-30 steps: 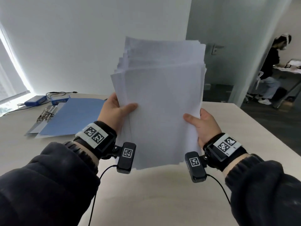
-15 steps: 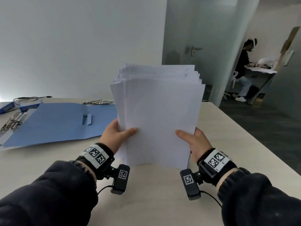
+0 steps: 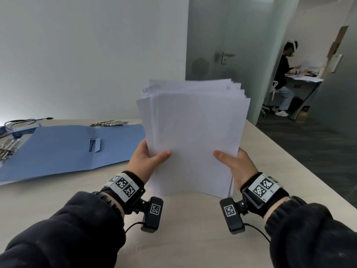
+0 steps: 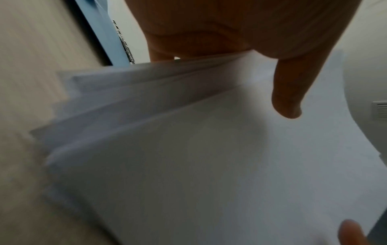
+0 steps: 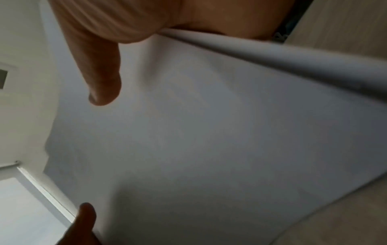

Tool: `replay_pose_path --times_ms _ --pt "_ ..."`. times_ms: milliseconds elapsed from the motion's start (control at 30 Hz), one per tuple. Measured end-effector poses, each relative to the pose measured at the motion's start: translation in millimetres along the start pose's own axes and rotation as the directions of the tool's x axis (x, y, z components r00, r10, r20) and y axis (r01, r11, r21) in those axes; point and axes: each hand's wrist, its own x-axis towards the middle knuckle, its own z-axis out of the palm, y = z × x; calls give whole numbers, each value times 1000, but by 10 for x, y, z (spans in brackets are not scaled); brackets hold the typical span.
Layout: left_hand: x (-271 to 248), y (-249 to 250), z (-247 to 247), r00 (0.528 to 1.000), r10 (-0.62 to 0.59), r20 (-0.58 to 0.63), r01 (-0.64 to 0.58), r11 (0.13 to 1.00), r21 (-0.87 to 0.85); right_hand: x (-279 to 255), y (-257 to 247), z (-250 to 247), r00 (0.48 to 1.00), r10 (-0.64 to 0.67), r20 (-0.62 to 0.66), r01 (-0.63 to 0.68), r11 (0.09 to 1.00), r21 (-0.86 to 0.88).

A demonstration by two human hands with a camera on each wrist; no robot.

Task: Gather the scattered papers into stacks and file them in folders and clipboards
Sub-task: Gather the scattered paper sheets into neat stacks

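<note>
I hold a thick stack of white papers [image 3: 193, 136] upright, its bottom edge down on the table [image 3: 193, 238]. My left hand [image 3: 146, 161] grips the stack's left side, thumb across the front sheet. My right hand [image 3: 235, 163] grips the right side the same way. The sheets' top edges are uneven and fanned. Both wrist views show the stack [image 4: 209, 165] [image 5: 209, 132] close up with a thumb lying on it. An open blue folder [image 3: 63, 149] lies flat on the table to the left, with a small fastener at its fold.
Metal clips [image 3: 110, 123] lie behind the folder and more [image 3: 7, 149] at its left edge. A blue device with a cable [image 3: 21, 130] sits at far left. The table's right edge drops to dark floor. Another person sits at a desk [image 3: 284, 78] beyond a glass door.
The stack has come down from raised in front of me until its bottom edge meets the table. My view has turned right, bringing the open folder more into sight.
</note>
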Motion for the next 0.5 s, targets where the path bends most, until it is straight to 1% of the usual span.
replay_pose_path --times_ms 67,133,267,333,433,500 --pt "-20 -52 58 1000 -8 22 7 1000 14 -37 27 -87 1000 -2 22 2 1000 -25" --pt "-48 -116 109 999 -22 31 22 1000 2 -65 59 -106 1000 6 15 -6 1000 6" --pt "-123 -188 206 999 -22 36 25 997 -77 -121 154 -35 998 0 -63 2 1000 31" --pt "-142 -205 202 999 -14 29 17 996 -88 -137 181 -66 997 3 -77 -1 1000 19" --pt "-130 -203 200 999 -30 34 33 995 -89 -153 174 -138 999 2 -36 -4 999 -38" --pt "-126 -195 265 998 -39 41 43 993 -108 -151 162 -153 999 10 -35 -12 997 -73"
